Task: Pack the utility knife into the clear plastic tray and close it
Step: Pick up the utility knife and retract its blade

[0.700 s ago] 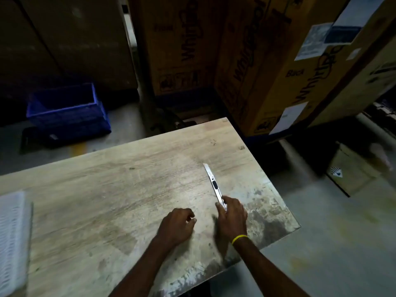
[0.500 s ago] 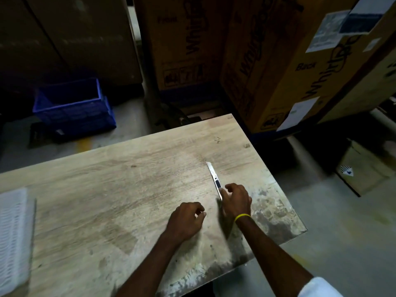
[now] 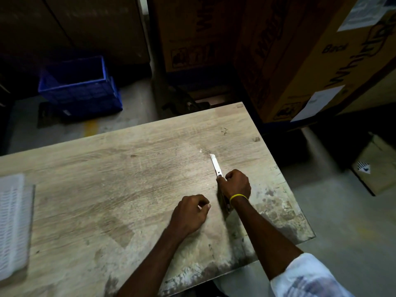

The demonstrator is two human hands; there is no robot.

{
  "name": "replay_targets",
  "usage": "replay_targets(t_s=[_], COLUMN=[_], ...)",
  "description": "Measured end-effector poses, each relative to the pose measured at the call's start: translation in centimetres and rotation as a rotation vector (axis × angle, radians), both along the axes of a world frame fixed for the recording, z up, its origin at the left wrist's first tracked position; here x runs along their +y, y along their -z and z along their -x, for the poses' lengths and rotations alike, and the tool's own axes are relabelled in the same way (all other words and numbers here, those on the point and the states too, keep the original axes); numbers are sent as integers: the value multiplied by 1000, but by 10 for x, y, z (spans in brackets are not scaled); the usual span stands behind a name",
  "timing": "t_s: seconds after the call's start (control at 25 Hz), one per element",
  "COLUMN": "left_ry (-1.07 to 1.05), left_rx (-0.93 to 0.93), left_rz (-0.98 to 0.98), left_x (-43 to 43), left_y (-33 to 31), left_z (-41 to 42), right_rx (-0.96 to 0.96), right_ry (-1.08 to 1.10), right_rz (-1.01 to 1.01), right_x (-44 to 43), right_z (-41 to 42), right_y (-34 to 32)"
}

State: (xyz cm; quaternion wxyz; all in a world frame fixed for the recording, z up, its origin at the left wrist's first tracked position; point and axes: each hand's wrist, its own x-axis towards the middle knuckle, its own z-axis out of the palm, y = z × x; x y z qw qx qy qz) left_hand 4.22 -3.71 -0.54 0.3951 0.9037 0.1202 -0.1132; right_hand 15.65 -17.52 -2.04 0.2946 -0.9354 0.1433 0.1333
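A slim silver utility knife [image 3: 216,166] sticks out of my right hand [image 3: 235,184], pointing away from me over the wooden table [image 3: 128,179]. My right hand is closed around the knife's rear half, which is hidden in the fist. A yellow band circles that wrist. My left hand [image 3: 189,213] rests on the table just to the left, fingers curled, nothing visible in it. A pale ribbed plastic tray or stack [image 3: 11,224] lies at the table's left edge, blurred.
Large cardboard appliance boxes [image 3: 300,56] stand beyond the table's far right corner. A blue plastic crate [image 3: 79,86] sits on the floor at the back left. A small carton [image 3: 377,168] lies on the floor to the right.
My right hand has closed fully around the knife and slid up its body, so less of it shows. The left hand stayed beside it.
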Motion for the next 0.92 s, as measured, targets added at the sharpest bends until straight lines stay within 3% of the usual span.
replay_targets(t_s=[0.72,0.92], left_ry=[-73,-92], left_rx=[30,25], left_rz=[38,55], left_x=[2,9], left_y=[-3,-2], left_z=[1,3], right_rx=[140,113], right_ry=[36,-52], right_rz=[-48,22], right_x=[26,30], right_z=[-3,0], right_y=[-6,-8])
